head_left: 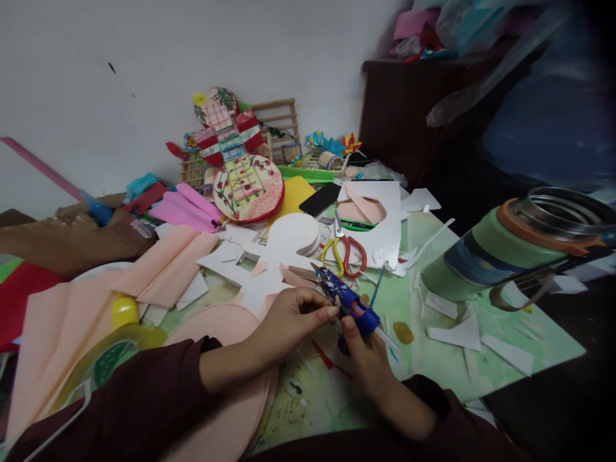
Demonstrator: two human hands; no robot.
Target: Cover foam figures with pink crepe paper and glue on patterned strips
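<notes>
My right hand [368, 359] is closed round the handle of a blue glue gun [347, 300], whose nozzle points up and left toward a white paper cut-out [269, 266]. My left hand [293, 317] is curled, its fingertips pinched together right beside the gun's body; what they hold is too small to make out. Both hands work over a green, paint-stained mat [481, 308]. Peach paper sheets [168, 266] lie under and left of my left arm.
Red-and-yellow scissors [349, 253] lie just beyond the gun. A large green jar [510, 247] lies on its side at the right. A yellow-capped bottle [124, 312], a black phone [320, 199], painted crafts [248, 186], cardboard and white scraps crowd the surface. A dark cabinet [399, 115] stands behind.
</notes>
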